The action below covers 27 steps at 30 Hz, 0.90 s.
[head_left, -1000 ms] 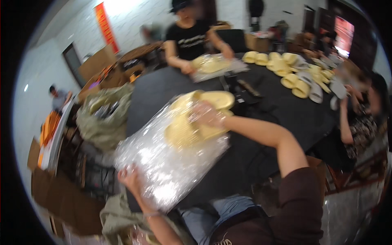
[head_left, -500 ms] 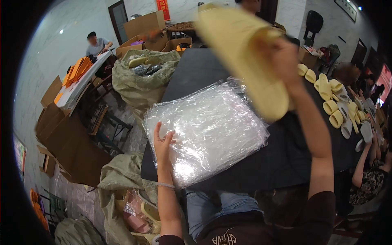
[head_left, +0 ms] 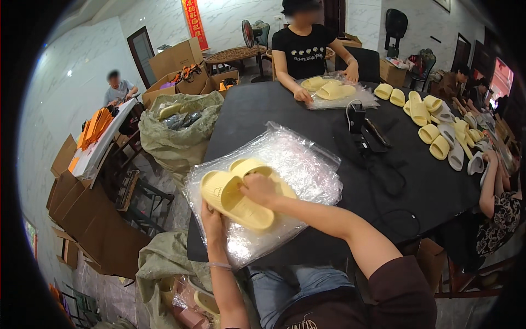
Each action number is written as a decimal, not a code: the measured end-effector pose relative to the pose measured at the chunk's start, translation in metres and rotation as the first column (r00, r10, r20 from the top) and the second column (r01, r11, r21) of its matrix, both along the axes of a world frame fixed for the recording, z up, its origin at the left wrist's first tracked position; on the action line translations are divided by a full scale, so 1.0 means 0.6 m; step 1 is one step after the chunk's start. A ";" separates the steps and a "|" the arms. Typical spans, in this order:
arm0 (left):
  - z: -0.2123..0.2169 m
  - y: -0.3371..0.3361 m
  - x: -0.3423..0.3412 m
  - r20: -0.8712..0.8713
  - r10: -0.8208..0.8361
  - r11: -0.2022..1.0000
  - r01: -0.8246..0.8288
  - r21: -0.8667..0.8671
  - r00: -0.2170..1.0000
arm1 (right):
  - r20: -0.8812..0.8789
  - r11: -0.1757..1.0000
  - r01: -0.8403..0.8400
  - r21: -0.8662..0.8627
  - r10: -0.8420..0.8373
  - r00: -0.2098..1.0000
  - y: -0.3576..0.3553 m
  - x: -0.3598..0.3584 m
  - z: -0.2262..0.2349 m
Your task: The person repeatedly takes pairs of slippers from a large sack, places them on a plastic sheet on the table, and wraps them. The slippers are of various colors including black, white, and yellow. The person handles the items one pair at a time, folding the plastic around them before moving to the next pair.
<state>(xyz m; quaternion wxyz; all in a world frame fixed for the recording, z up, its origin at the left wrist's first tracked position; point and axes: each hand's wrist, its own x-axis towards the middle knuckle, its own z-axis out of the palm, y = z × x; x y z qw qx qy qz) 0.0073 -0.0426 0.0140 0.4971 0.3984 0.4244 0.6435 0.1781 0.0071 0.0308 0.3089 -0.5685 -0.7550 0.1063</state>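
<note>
The right hand [head_left: 257, 189] presses the pair of yellow slippers [head_left: 236, 192] onto the near stack of clear plastic bags [head_left: 296, 164], the left hand [head_left: 212, 216] gripping their near edge (bagging not yet begun).

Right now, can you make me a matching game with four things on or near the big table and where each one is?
Things:
1. pair of yellow slippers
2. clear plastic bags
3. big green sack
4. row of loose slippers

Places:
A. on the floor beside the table's left edge
B. along the table's far right side
C. under both hands, right hand on top, left hand at the near edge
D. spread flat on the black table, beneath the pair

Pairs: 1-C, 2-D, 3-A, 4-B
</note>
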 end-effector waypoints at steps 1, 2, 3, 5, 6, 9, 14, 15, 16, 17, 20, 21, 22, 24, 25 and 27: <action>-0.021 0.004 -0.019 -0.075 0.038 0.999 -0.037 0.010 0.996 | 0.027 0.998 0.027 -0.055 -0.025 0.999 0.006 0.024 0.017; -0.036 0.010 -0.033 -0.152 0.072 0.997 -0.069 0.025 0.986 | 0.052 0.993 0.059 -0.107 -0.054 0.997 0.011 0.049 0.033; -0.046 0.020 -0.038 -0.149 0.047 0.999 -0.049 -0.009 0.988 | 0.076 0.992 0.101 -0.080 -0.095 0.993 0.025 0.077 0.028; -0.042 0.023 -0.028 -0.177 0.012 0.999 -0.017 -0.028 0.984 | 0.091 0.974 0.223 0.032 -0.225 0.970 0.070 0.139 -0.009; -0.039 0.021 -0.026 -0.192 0.000 0.999 -0.008 -0.044 0.981 | 0.076 0.948 0.298 0.110 -0.307 0.949 0.084 0.164 -0.026; -0.011 0.005 -0.014 -0.176 0.043 0.999 -0.046 -0.010 0.983 | 0.058 0.881 0.465 0.089 -0.471 0.880 0.084 0.188 -0.023; -0.015 0.013 -0.026 -0.317 0.154 0.984 -0.117 0.133 0.936 | 0.046 0.863 0.484 0.146 -0.494 0.868 0.092 0.189 -0.034; -0.020 0.015 -0.034 -0.428 0.198 0.978 -0.148 0.147 0.882 | 0.044 0.865 0.481 0.143 -0.491 0.870 0.091 0.185 -0.034; -0.026 0.012 -0.042 -0.530 0.239 0.970 -0.177 0.165 0.813 | 0.041 0.867 0.478 0.140 -0.487 0.872 0.086 0.178 -0.036; -0.017 0.002 -0.040 -0.640 0.221 0.974 -0.133 0.184 0.735 | 0.040 0.859 0.491 0.141 -0.501 0.865 0.086 0.184 -0.035; 0.090 -0.089 0.002 -0.742 0.030 0.996 0.044 0.080 0.670 | -0.030 0.857 0.499 0.130 -0.500 0.866 0.088 0.193 -0.036; 0.104 -0.113 0.010 -0.742 -0.051 0.995 0.095 0.017 0.668 | -0.009 0.856 0.505 0.110 -0.508 0.862 0.089 0.196 -0.033; 0.114 -0.132 0.015 -0.745 -0.125 0.989 0.138 -0.044 0.656 | -0.002 0.864 0.489 0.117 -0.492 0.871 0.091 0.196 -0.023; 0.108 -0.146 0.012 -0.710 -0.024 0.991 0.110 0.076 0.704 | 0.011 0.880 0.456 0.134 -0.461 0.887 0.092 0.193 0.010; 0.093 -0.145 -0.007 -0.672 0.033 0.985 0.089 0.146 0.740 | -0.010 0.890 0.427 0.158 -0.431 0.902 0.092 0.189 0.030; 0.098 -0.154 -0.019 -0.630 0.128 0.976 0.015 0.217 0.766 | -0.029 0.909 0.370 0.192 -0.372 0.928 0.077 0.172 0.069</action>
